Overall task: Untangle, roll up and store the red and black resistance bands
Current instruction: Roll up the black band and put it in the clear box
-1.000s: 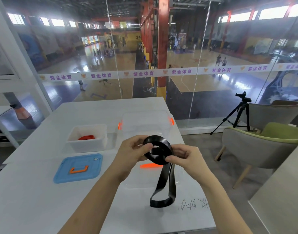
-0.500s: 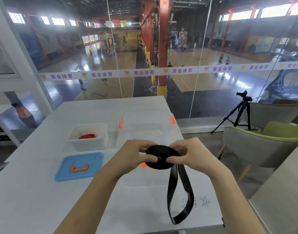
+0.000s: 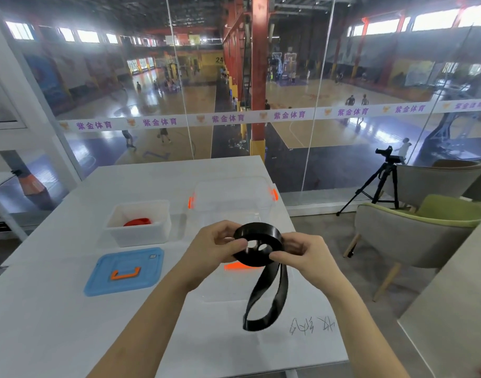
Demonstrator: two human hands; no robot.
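Note:
The black resistance band (image 3: 257, 245) is partly wound into a flat coil held above the table between both hands. My left hand (image 3: 210, 248) pinches the coil's left side and my right hand (image 3: 306, 255) pinches its right side. An unrolled loop of the black band hangs from the coil down to the table surface near the front edge. The red band (image 3: 137, 221) lies rolled inside a small white tub (image 3: 138, 236) at the left.
A clear storage box (image 3: 234, 197) with orange latches stands behind my hands. A blue lid (image 3: 125, 270) with an orange handle lies flat at the left. The white table (image 3: 43, 309) ends at the right, where chairs (image 3: 413, 236) and a tripod (image 3: 378, 184) stand on the floor.
The coil has been turned and wound further in my hands, and the hanging loop has become shorter and swung slightly left.

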